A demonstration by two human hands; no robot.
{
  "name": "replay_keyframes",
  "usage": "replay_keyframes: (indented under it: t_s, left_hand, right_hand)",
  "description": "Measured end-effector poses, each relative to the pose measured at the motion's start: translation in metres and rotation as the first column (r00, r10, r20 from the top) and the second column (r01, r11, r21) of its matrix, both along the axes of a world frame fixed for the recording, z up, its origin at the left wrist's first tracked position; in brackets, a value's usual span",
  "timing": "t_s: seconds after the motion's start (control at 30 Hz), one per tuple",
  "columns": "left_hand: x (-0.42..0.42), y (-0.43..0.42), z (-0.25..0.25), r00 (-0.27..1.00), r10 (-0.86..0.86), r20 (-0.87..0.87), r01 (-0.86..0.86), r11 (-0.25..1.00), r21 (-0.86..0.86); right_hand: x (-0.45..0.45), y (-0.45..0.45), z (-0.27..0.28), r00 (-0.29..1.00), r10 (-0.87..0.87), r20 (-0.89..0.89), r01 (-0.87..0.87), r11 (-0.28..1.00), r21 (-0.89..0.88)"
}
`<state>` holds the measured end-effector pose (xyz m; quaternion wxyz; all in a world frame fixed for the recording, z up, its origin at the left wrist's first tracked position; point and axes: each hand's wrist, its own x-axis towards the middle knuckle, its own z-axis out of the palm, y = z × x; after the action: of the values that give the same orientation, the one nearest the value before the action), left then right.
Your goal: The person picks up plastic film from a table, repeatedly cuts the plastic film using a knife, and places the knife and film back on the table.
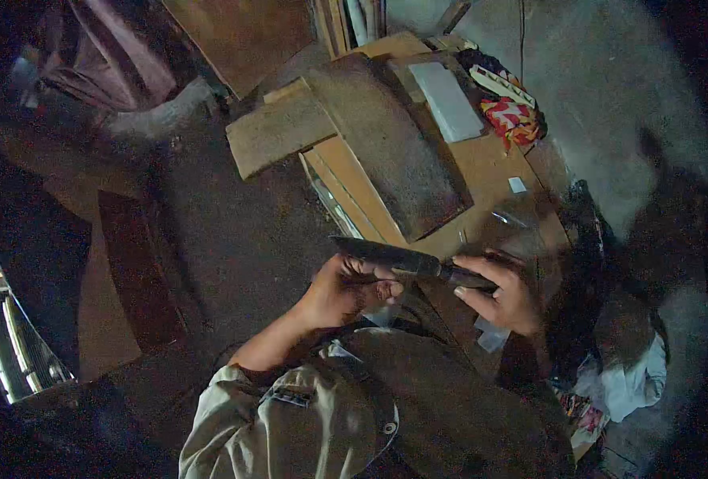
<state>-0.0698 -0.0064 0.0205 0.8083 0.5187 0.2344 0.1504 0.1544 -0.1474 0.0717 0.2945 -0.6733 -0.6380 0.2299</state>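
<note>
Dark knife-like tool (394,254), as the head view has it, lies slantwise between the person's hands, just this side of the near end of the big brown board (386,144). I can see the right hand (509,297) closed round its handle. The left hand (334,294) sits by the blade's far end, fingers bent; whether they pinch it, I can't tell. Right of that board are a white slab (447,101) and a red-and-yellow cloth (512,122).
</note>
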Motion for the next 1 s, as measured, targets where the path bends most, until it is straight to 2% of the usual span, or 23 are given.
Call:
replay_keyframes:
  t_s: [0.13, 0.17, 0.2, 0.23, 0.3, 0.33, 0.37, 0.43, 0.47, 0.5, 0.53, 0.57, 0.6, 0.63, 0.7, 0.77, 0.8, 0.9, 0.93, 0.97, 1.0]
  left_hand:
    - [-0.007, 0.002, -0.003, 0.997, 0.006, 0.078, -0.008, 1.000, 0.024]
    - [-0.007, 0.005, -0.002, 0.995, -0.006, 0.097, 0.011, 0.999, -0.044]
    - [-0.008, 0.007, 0.000, 0.993, -0.017, 0.117, 0.030, 0.994, -0.110]
    - [-0.009, 0.009, -0.001, 0.993, -0.013, 0.117, 0.025, 0.994, -0.103]
    - [-0.010, 0.010, -0.004, 1.000, 0.001, 0.012, -0.001, 1.000, 0.001]
    - [-0.008, 0.011, -0.002, 1.000, 0.009, 0.015, -0.009, 1.000, 0.007]
    - [-0.004, 0.013, 0.000, 0.996, 0.082, 0.028, -0.081, 0.996, -0.035]
    - [0.008, 0.013, 0.006, 0.987, 0.157, 0.045, -0.154, 0.986, -0.069]
    - [0.016, 0.012, 0.011, 0.968, 0.233, 0.097, -0.224, 0.970, -0.098]
    - [0.023, 0.012, 0.015, 0.941, 0.306, 0.146, -0.288, 0.949, -0.130]
    - [0.028, 0.015, 0.013, 0.949, 0.303, 0.092, -0.299, 0.953, -0.046]
    - [0.032, 0.014, 0.016, 0.950, 0.297, 0.101, -0.295, 0.955, -0.039]
    - [0.036, 0.013, 0.021, 0.941, 0.318, 0.119, -0.314, 0.948, -0.053]
    - [0.041, 0.012, 0.024, 0.931, 0.338, 0.137, -0.332, 0.941, -0.068]
    - [0.042, 0.009, 0.024, 0.921, 0.330, 0.208, -0.311, 0.943, -0.117]
    - [0.040, 0.007, 0.017, 0.903, 0.371, 0.215, -0.345, 0.927, -0.150]
    - [0.037, 0.006, 0.021, 0.904, 0.372, 0.213, -0.342, 0.925, -0.164]
    - [0.034, 0.005, 0.017, 0.890, 0.415, 0.189, -0.374, 0.901, -0.220]
    - [0.034, 0.005, 0.018, 0.888, 0.416, 0.194, -0.375, 0.902, -0.215]
    - [0.036, 0.005, 0.020, 0.867, 0.458, 0.196, -0.410, 0.879, -0.243]
    - [0.037, 0.006, 0.022, 0.844, 0.499, 0.197, -0.442, 0.855, -0.272]
  right_hand:
    - [0.005, 0.006, 0.024, 0.999, -0.019, 0.051, 0.023, 0.996, -0.081]
    - [0.011, 0.004, 0.026, 0.997, -0.044, 0.056, 0.049, 0.996, -0.076]
    - [0.010, -0.002, 0.010, 0.978, -0.190, -0.092, 0.190, 0.982, 0.000]
    - [0.018, -0.003, 0.003, 0.978, -0.185, -0.094, 0.186, 0.982, 0.006]
    - [0.030, -0.005, -0.003, 0.849, -0.529, -0.020, 0.525, 0.838, 0.148]
    - [0.026, -0.003, 0.003, 0.817, -0.561, -0.131, 0.574, 0.811, 0.109]
    - [0.022, -0.002, 0.000, 0.821, -0.555, -0.133, 0.569, 0.814, 0.116]
    - [0.008, -0.002, -0.017, 0.706, -0.489, -0.513, 0.542, 0.839, -0.054]
    - [-0.015, 0.003, -0.030, 0.492, -0.408, -0.769, 0.556, 0.827, -0.083]
    - [-0.024, 0.006, -0.041, 0.517, -0.378, -0.768, 0.477, 0.872, -0.109]
    - [-0.032, 0.011, -0.052, 0.539, -0.347, -0.767, 0.397, 0.908, -0.132]
    - [-0.044, 0.019, -0.062, 0.530, -0.264, -0.806, 0.346, 0.935, -0.079]
    - [-0.059, 0.030, -0.043, 0.474, -0.188, -0.860, 0.307, 0.951, -0.039]
    - [-0.062, 0.036, -0.045, 0.497, -0.191, -0.847, 0.286, 0.957, -0.048]
    - [-0.072, 0.049, -0.025, 0.515, -0.242, -0.822, 0.378, 0.925, -0.036]
    - [-0.061, 0.052, -0.009, 0.466, -0.309, -0.829, 0.345, 0.926, -0.151]
    - [-0.064, 0.055, -0.019, 0.408, -0.292, -0.865, 0.521, 0.853, -0.042]
    - [-0.053, 0.061, -0.017, 0.416, -0.239, -0.877, 0.564, 0.825, 0.043]
    - [-0.060, 0.064, -0.013, 0.311, -0.133, -0.941, 0.546, 0.836, 0.063]
    - [-0.062, 0.064, -0.014, 0.314, -0.126, -0.941, 0.543, 0.837, 0.069]
    - [-0.063, 0.065, -0.018, 0.424, -0.146, -0.894, 0.481, 0.873, 0.085]
